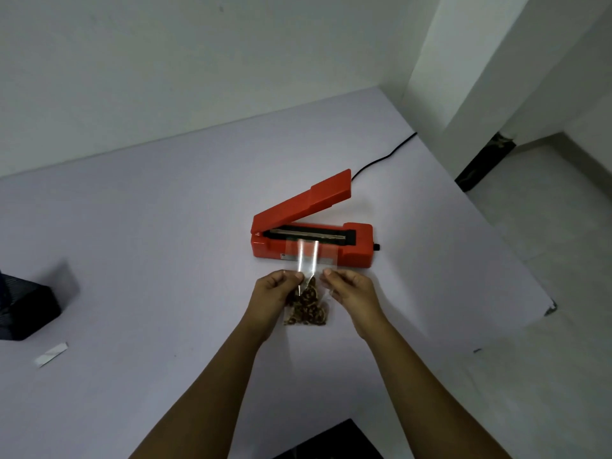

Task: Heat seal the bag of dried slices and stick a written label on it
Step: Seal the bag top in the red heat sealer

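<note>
Both hands pinch the clear bag (306, 286) at its sides: left hand (276, 289) on the left edge, right hand (351, 288) on the right. The dried slices (306, 308) sit low, between the wrists. The bag's open end points away from the hands and overlaps the front of the sealer (313, 233), whose lid is raised. Sealer bar runs crosswise just beyond the fingertips. Label strip (51, 354) lies well off to the left, nearer the left hand.

A: Entry, type of place?
B: Plain indoor room used as a small packing station; home or workshop cannot be told.
A: Evidence?
B: One white table (165, 226) against a white wall (198, 61). Pale tiled floor (530, 260). One red heat sealer (357, 240) on the table, with a black cord (384, 159). One black box (29, 309).
</note>
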Demonstrator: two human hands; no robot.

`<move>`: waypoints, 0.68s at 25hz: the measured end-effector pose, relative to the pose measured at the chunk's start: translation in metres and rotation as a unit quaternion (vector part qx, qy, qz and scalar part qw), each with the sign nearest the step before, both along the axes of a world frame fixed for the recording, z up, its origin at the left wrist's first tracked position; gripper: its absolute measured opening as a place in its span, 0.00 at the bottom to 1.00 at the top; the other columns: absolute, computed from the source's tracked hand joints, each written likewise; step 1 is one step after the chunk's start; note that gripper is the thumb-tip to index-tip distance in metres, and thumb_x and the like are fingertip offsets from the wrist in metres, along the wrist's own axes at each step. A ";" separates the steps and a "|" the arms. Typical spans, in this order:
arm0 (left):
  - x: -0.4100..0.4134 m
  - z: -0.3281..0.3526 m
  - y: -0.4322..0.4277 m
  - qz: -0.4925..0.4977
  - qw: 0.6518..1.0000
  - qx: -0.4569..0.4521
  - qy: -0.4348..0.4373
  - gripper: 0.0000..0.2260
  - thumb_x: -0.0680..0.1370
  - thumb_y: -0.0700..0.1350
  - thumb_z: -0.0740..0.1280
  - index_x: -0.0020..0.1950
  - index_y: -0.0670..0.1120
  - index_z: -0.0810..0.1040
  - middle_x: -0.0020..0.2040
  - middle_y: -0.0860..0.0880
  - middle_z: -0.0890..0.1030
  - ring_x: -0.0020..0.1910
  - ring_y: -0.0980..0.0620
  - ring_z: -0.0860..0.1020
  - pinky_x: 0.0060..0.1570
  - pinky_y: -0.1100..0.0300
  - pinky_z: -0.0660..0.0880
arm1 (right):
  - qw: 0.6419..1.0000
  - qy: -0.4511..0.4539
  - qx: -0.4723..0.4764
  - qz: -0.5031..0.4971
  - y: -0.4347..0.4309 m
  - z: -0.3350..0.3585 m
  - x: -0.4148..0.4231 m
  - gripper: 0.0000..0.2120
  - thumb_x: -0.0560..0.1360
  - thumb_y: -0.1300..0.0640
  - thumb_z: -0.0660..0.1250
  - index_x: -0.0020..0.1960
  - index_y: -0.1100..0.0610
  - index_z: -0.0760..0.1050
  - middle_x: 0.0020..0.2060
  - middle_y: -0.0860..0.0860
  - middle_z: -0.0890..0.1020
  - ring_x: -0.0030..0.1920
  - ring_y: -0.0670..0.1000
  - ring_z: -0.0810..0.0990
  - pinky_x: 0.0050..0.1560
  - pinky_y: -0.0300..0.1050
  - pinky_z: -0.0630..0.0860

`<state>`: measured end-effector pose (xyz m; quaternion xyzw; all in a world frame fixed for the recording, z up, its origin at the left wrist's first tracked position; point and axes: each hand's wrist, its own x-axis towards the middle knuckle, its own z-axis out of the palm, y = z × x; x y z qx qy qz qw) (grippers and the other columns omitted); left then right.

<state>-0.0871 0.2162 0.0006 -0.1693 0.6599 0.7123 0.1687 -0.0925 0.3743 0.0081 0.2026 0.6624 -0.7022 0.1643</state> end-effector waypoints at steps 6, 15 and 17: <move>-0.009 -0.003 0.005 0.027 0.999 -0.017 0.007 0.12 0.77 0.45 0.65 0.46 0.36 0.80 0.41 0.44 0.83 0.41 0.50 0.81 0.43 0.59 0.79 | 0.999 0.006 0.004 -0.041 -0.009 0.003 -0.009 0.05 0.75 0.56 0.67 0.42 0.51 0.80 0.42 0.51 0.84 0.46 0.50 0.82 0.45 0.40 0.76; -0.011 -0.005 0.007 0.088 0.996 -0.027 0.002 0.12 0.78 0.46 0.63 0.45 0.39 0.80 0.42 0.44 0.82 0.45 0.46 0.79 0.44 0.54 0.77 | 0.997 -0.007 0.021 -0.073 -0.021 0.004 -0.017 0.05 0.74 0.56 0.67 0.41 0.54 0.80 0.43 0.53 0.84 0.48 0.52 0.83 0.50 0.48 0.79; -0.013 -0.004 0.007 0.094 0.995 -0.032 -0.009 0.11 0.77 0.46 0.63 0.45 0.41 0.81 0.43 0.43 0.83 0.47 0.44 0.79 0.45 0.53 0.78 | 0.996 -0.015 0.019 -0.090 -0.024 0.005 -0.018 0.05 0.74 0.56 0.67 0.41 0.55 0.80 0.42 0.52 0.84 0.46 0.51 0.83 0.47 0.46 0.79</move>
